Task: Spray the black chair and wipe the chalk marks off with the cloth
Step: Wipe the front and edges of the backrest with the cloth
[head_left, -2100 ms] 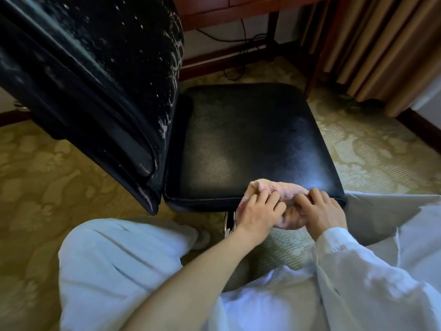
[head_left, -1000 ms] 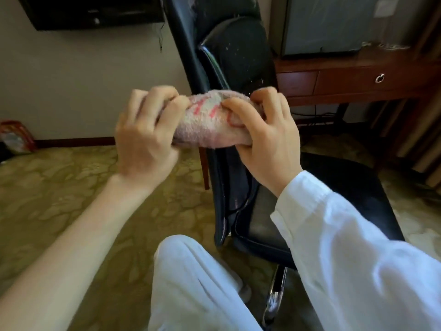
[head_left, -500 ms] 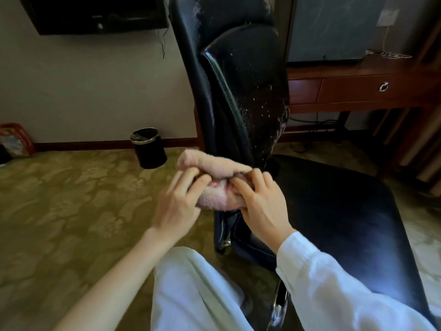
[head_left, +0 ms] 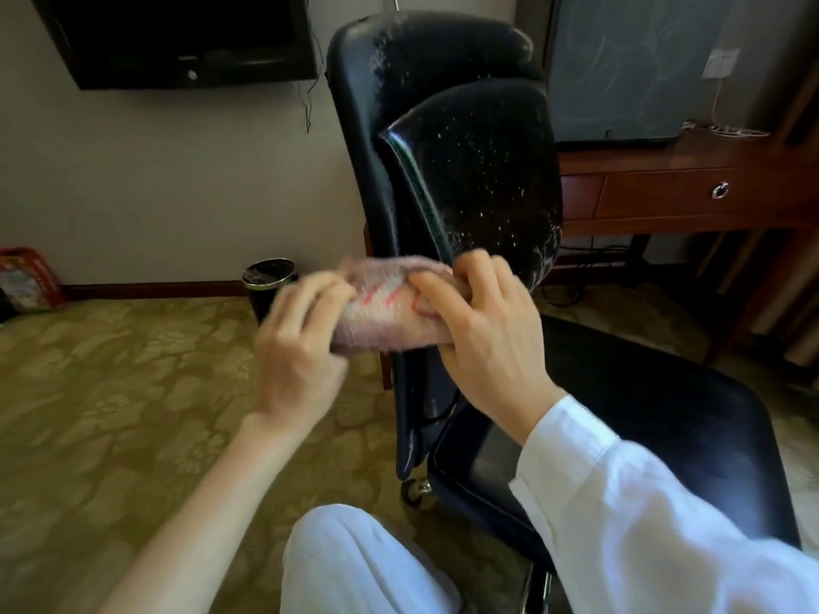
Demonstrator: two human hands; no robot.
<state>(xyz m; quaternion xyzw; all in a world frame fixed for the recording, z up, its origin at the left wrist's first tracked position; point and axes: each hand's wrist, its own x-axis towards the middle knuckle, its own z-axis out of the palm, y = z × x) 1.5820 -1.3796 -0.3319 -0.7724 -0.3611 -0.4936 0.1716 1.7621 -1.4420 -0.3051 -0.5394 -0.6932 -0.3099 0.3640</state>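
Left hand (head_left: 301, 347) is blurred, fingers curled around the left end of the cloth (head_left: 390, 312); grip looks closed on it. Cloth is a pinkish bundled roll with red marks on the face turned to the camera. Its long axis runs roughly left-right, held in the air between both hands, in front of the lower edge of the backrest (head_left: 478, 170).

Right hand (head_left: 483, 330) clamps the right end, thumb and fingers pinched into the fabric. White sleeve (head_left: 642, 502) covers that forearm.

Black chair (head_left: 620, 436) stands side-on: backrest upright behind and above the cloth, seat low and to the right. White flecks, droplets or chalk, scatter over the backrest's front face, densest toward its lower right edge. I can't tell if the cloth touches the backrest; it appears just in front of it.

Key relation: the speckled surface lies up and to the right of the cloth. The right hand is nearer to it, so I'd judge the wipe goes from that hand, cloth pressed flat, long axis across the backrest. No spray bottle in view.
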